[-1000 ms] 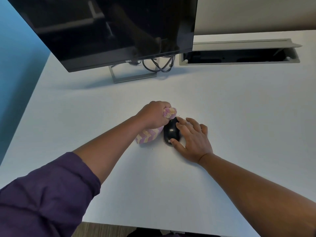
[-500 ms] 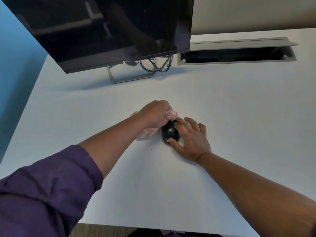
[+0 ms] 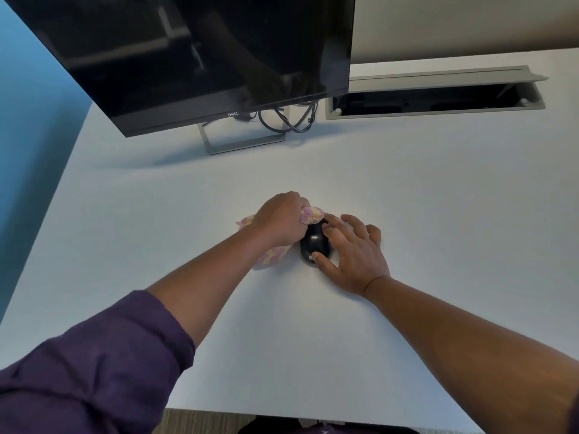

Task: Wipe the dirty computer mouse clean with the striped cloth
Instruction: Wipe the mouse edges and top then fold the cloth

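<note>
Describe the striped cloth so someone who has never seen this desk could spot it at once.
Start at the dark monitor at the back of the white desk and come forward to the two hands mid-desk. The striped cloth is bunched in the left hand, against the black mouse. It is the only soft, pink-and-yellow patterned thing there.

Pretty clearly an office workstation. There's a big white counter (image 3: 407, 198) with a dark, switched-off Dell monitor (image 3: 200, 54) on a slim grey metal stand (image 3: 241, 142), and a tangle of black cables (image 3: 288, 120) hanging behind it. Set into the counter at the back is one of those grey cable hatches (image 3: 435, 92) with its lid flipped up, the sort built into office desks. A black computer mouse (image 3: 315, 242) sits in the middle. Plain blue wall (image 3: 28, 126) on the left, beige panel (image 3: 463, 23) behind the counter.
</note>
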Demonstrator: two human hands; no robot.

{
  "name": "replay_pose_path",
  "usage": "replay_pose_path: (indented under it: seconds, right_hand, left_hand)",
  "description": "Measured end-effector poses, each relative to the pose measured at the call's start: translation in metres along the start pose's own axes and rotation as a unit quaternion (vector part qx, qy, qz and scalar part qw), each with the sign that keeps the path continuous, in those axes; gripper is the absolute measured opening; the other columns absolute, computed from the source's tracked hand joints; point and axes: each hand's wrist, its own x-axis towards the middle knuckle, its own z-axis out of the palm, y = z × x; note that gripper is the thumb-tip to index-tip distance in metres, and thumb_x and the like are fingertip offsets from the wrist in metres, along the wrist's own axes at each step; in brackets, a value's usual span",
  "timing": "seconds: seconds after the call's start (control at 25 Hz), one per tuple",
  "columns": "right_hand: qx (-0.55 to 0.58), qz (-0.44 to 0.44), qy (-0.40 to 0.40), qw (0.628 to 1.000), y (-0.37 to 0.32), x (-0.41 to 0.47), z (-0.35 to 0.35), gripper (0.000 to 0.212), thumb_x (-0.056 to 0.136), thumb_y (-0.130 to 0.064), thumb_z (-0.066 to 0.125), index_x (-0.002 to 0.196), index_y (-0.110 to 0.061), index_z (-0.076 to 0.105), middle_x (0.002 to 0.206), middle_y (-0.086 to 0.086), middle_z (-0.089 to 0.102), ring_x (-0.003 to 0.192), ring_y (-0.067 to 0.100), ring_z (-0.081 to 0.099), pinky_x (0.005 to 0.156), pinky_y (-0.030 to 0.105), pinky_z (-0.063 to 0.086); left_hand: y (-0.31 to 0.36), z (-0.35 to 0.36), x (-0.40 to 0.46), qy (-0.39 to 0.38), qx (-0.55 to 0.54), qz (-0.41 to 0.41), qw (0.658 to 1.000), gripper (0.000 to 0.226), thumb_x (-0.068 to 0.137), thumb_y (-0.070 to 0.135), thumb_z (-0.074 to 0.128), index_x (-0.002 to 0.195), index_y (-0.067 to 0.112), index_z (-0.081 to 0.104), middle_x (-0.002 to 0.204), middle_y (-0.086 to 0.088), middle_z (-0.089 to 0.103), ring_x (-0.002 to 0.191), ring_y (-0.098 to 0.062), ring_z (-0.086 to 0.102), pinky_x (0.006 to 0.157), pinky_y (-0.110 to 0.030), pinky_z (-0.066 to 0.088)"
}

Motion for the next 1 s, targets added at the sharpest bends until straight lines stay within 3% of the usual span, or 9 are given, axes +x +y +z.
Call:
replay_pose_path:
  seconds: [0.16,0.36,0.44,0.56,0.68,0.88,1.0]
  right_hand:
    - [-0.004,-0.001,0.0,1.0,0.0,-0.001,0.0,0.055,0.092,-0.065,0.046,0.132,-0.027,0.051,0.155,-0.006,0.046,0.139,0.032,0.04,0.103,0.049,0.028]
    - [0.008,0.002,-0.004,1.0,-0.002,-0.001,-0.003,0.056,0.092,-0.066,0.045,0.131,-0.027,0.052,0.156,-0.005,0.047,0.14,0.031,0.04,0.103,0.049,0.029]
    - [0.013,-0.001,-0.004,1.0,-0.002,-0.001,-0.004,0.057,0.092,-0.066,0.043,0.131,-0.026,0.053,0.156,-0.004,0.047,0.139,0.031,0.041,0.103,0.051,0.03]
    - [0.013,-0.005,-0.01,1.0,-0.001,-0.002,-0.005,0.06,0.092,-0.067,0.04,0.132,-0.024,0.054,0.157,-0.003,0.047,0.139,0.031,0.041,0.103,0.051,0.03]
    - [0.006,-0.005,-0.021,1.0,-0.001,-0.001,-0.006,0.063,0.093,-0.069,0.039,0.134,-0.023,0.053,0.158,-0.003,0.045,0.14,0.031,0.039,0.104,0.05,0.029]
    - [0.008,0.006,-0.02,1.0,-0.002,0.0,-0.007,0.055,0.088,-0.058,0.043,0.133,-0.026,0.051,0.158,-0.006,0.044,0.141,0.03,0.038,0.105,0.05,0.028]
    - [0.004,0.003,-0.02,1.0,-0.003,-0.001,-0.007,0.054,0.088,-0.055,0.043,0.133,-0.026,0.05,0.158,-0.007,0.044,0.141,0.029,0.036,0.104,0.049,0.027]
  left_hand:
    - [-0.001,0.012,-0.024,0.036,-0.055,-0.053,0.996,0.025,0.073,0.01,0.058,0.059,0.027,0.047,0.061,0.006,0.055,0.059,-0.021,0.052,0.048,-0.027,0.031]
    - [0.003,0.024,-0.05,0.05,-0.008,-0.039,0.998,0.011,0.083,0.018,0.061,0.08,0.028,0.062,0.081,0.005,0.054,0.079,-0.024,0.056,0.066,-0.036,0.047]
    - [0.005,0.028,-0.059,0.053,0.028,-0.016,0.998,0.009,0.082,0.018,0.061,0.085,0.026,0.064,0.085,0.004,0.053,0.083,-0.025,0.054,0.069,-0.037,0.045]
    - [0.009,0.033,-0.075,0.031,0.067,0.027,0.997,0.014,0.08,0.017,0.06,0.079,0.028,0.051,0.084,0.005,0.047,0.083,-0.025,0.052,0.066,-0.036,0.035]
    - [0.011,0.035,-0.086,0.013,0.045,0.038,0.998,0.013,0.077,0.019,0.061,0.086,0.028,0.059,0.084,0.007,0.049,0.084,-0.024,0.054,0.066,-0.035,0.037]
    - [0.006,0.012,-0.062,0.105,-0.028,-0.015,0.994,0.015,0.083,0.021,0.06,0.098,0.023,0.062,0.095,0.002,0.062,0.087,-0.026,0.057,0.074,-0.04,0.049]
    - [0.007,0.005,-0.043,0.106,-0.03,-0.028,0.993,0.018,0.081,0.017,0.06,0.098,0.021,0.066,0.097,0.0,0.064,0.087,-0.027,0.057,0.073,-0.04,0.05]
